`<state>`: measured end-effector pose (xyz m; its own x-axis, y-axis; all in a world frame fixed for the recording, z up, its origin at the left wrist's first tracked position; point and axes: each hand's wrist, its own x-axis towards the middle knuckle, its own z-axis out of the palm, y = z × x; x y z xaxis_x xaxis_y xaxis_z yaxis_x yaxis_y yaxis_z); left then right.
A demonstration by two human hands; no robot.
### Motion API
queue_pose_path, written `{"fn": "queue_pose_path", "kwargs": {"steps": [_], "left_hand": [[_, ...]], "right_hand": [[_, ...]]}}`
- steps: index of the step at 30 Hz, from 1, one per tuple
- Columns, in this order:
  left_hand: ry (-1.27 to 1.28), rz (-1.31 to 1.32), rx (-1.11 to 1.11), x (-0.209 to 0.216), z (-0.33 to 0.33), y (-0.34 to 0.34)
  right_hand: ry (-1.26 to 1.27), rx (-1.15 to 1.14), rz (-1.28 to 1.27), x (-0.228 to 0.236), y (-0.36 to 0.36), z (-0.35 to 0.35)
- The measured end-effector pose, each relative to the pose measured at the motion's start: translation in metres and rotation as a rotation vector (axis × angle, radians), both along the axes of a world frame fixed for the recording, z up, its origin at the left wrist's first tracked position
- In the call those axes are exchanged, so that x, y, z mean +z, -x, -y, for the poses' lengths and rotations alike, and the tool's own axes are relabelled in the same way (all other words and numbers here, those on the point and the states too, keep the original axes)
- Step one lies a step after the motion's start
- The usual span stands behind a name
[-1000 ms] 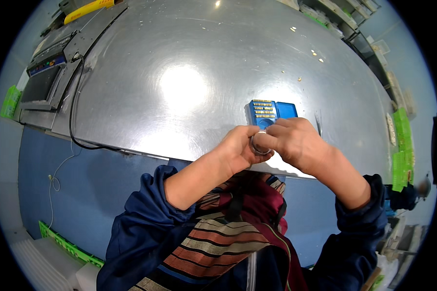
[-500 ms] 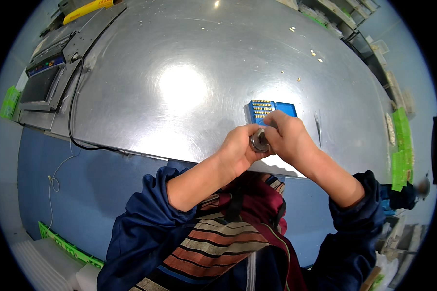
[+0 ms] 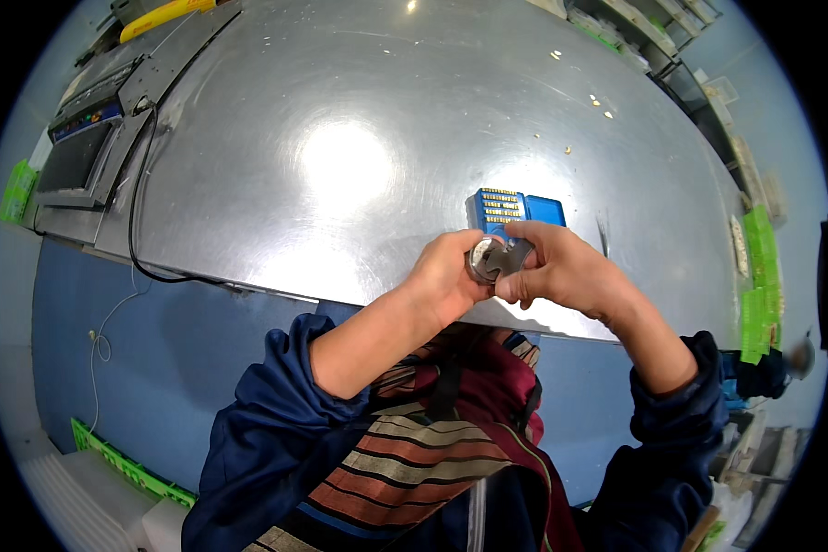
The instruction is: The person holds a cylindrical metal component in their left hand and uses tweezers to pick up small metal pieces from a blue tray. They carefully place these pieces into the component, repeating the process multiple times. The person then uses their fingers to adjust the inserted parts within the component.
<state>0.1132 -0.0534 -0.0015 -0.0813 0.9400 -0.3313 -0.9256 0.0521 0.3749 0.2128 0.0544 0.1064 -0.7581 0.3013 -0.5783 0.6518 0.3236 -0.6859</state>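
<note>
Just in front of a blue case, my two hands meet over the steel table. My left hand (image 3: 448,274) is closed around a round metal piece (image 3: 477,261) with a pale, light-coloured face. In my right hand (image 3: 569,270) a flat grey metal piece with a notched edge (image 3: 508,257) is pinched, lying over part of the round piece. Whether the two metal pieces are joined cannot be made out. The blue case (image 3: 545,211) lies open, its lid to the right. Several rows of small gold-coloured pieces (image 3: 500,204) fill its left half; my fingers hide its front edge.
Slender metal tweezers (image 3: 603,236) lie right of the case. Small pale crumbs (image 3: 595,101) are scattered farther back on the steel table (image 3: 248,166). At far left stands a device with a dark panel (image 3: 80,164) and black cable (image 3: 134,221). Green trays (image 3: 760,267) line the right edge.
My right hand has turned and shifted slightly right, and its fingers now show the notched flat metal piece. The round piece's pale face is now exposed. My left hand keeps its hold.
</note>
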Motion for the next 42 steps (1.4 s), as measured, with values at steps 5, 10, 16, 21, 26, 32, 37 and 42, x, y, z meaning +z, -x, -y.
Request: {"fn": "queue_pose_path", "kwargs": {"steps": [5, 10, 16, 21, 26, 32, 37, 42], "left_hand": [[0.023, 0.001, 0.019, 0.001, 0.000, 0.001], [0.051, -0.033, 0.028, 0.005, 0.001, 0.000], [0.023, -0.007, 0.011, 0.002, 0.003, 0.004], [0.100, 0.006, 0.046, 0.012, 0.003, 0.002], [0.110, -0.019, 0.086, 0.016, 0.002, 0.001], [-0.108, -0.012, 0.099, 0.002, -0.001, -0.004], [-0.283, 0.015, 0.067, -0.009, -0.007, -0.013], [0.100, -0.059, 0.249, -0.001, -0.011, -0.030]], "right_hand": [[-0.440, 0.319, -0.083, 0.001, -0.003, 0.003], [-0.911, 0.533, -0.419, -0.018, -0.014, -0.005], [-1.098, 0.832, -0.572, -0.008, -0.008, 0.007], [-1.036, 0.701, -0.564, -0.014, -0.010, 0.001], [-0.720, 0.186, -0.316, -0.009, -0.015, 0.004], [-0.087, -0.370, -0.292, -0.010, -0.009, 0.021], [-0.030, -0.499, -0.298, -0.018, -0.015, 0.023], [-0.219, -0.410, -0.241, -0.028, -0.017, 0.022]]}}
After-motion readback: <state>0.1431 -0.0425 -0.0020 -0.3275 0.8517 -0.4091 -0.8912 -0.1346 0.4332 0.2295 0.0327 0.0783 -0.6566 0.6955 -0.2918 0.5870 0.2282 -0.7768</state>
